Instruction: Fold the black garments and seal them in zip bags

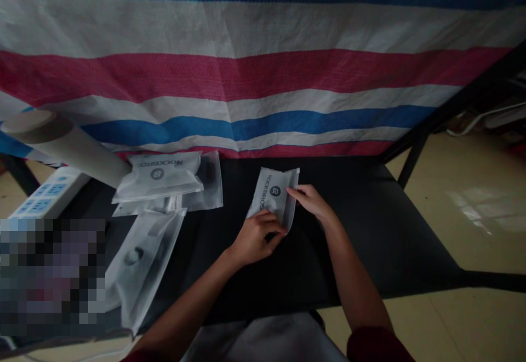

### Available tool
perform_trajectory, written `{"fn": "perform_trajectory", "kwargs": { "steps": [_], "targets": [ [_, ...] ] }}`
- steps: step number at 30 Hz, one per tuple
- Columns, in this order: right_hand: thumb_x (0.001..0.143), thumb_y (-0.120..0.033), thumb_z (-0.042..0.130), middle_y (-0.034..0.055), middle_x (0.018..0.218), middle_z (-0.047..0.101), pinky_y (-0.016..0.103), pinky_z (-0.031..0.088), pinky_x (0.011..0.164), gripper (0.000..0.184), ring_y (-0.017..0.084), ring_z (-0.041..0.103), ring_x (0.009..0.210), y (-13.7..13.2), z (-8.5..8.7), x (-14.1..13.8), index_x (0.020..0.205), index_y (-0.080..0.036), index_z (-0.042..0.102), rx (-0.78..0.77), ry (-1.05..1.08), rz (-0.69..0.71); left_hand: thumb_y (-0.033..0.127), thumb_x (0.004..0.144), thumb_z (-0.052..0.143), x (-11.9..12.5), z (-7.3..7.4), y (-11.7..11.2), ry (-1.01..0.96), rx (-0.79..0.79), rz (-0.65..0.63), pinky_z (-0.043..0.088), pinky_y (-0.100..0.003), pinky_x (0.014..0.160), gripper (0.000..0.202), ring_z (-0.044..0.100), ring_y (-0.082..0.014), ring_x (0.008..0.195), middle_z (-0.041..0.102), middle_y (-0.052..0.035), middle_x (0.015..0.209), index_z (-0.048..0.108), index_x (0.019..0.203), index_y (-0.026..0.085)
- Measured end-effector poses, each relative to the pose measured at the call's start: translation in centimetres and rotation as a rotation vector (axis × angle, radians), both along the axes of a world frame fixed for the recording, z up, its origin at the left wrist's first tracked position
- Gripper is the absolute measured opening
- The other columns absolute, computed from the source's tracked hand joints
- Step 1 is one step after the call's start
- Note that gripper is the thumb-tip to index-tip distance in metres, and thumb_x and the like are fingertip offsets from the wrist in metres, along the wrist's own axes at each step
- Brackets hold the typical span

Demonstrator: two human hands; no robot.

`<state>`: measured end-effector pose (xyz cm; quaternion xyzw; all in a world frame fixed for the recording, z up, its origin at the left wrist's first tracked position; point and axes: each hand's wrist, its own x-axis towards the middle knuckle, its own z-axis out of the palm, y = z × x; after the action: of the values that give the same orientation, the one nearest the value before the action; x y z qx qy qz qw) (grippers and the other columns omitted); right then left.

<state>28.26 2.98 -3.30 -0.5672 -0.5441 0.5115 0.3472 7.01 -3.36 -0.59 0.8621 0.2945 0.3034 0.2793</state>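
Two hands [283, 214] hold one white bag [273, 197] over the black table [349, 241]. Three more bags [139, 263] lie on the table's left side. One paper tube [61, 143] and one power strip [49, 192] sit past its left edge.

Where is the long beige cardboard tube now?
In the head view, the tube lies tilted at the far left, beside the white power strip and the frosted ROCKBROS bag.

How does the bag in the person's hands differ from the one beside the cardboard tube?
The held bag is raised between left hand and right hand; the tube-side bag lies flat on another bag. The held bag tilts, its lettering running sideways; the tube-side bag's lettering reads upside down. Both are frosted white plastic printed ROCKBROS with a round logo.
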Motion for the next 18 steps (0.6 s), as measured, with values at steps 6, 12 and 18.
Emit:
{"fn": "perform_trajectory", "kwargs": {
  "steps": [6,12,18],
  "targets": [
    [0.076,-0.061,0.058,-0.0012,0.060,0.057,0.024,0.039,0.051,0.043,0.014,0.049,0.054,0.8,-1.2,0.6,0.067,-0.019,0.061,0.097,0.024,-0.155,0.018,0.089,0.057,-0.1,-0.5,0.3,0.072,-0.005,0.031,0.050,-0.032,0.079,0.013,0.060,-0.0174,0.087,0.067,-0.0036,0.088,0.069,0.092,0.019],
    [0.078,-0.055,0.056,-0.0008,0.067,0.060,0.025,0.036,0.059,0.036,0.016,0.052,0.063,1.5,-1.7,2.1,0.072,-0.019,0.061,0.196,-0.067,-0.254,0.016,0.089,0.055,-0.2,-0.3,0.4,0.116,0.060,0.003,0.050,-0.030,0.079,0.014,0.061,-0.0165,0.086,0.067,-0.0035,0.088,0.069,0.092,0.018],
    [0.079,-0.050,0.055,-0.0008,0.071,0.060,0.027,0.038,0.063,0.029,0.017,0.053,0.067,1.0,-1.3,1.8,0.076,-0.021,0.056,0.208,-0.077,-0.242,0.017,0.090,0.056,-2.0,2.5,0.3,0.036,0.141,0.103,0.050,-0.030,0.079,0.014,0.061,-0.0168,0.086,0.069,-0.0048,0.090,0.069,0.094,0.018]
  ]
}}
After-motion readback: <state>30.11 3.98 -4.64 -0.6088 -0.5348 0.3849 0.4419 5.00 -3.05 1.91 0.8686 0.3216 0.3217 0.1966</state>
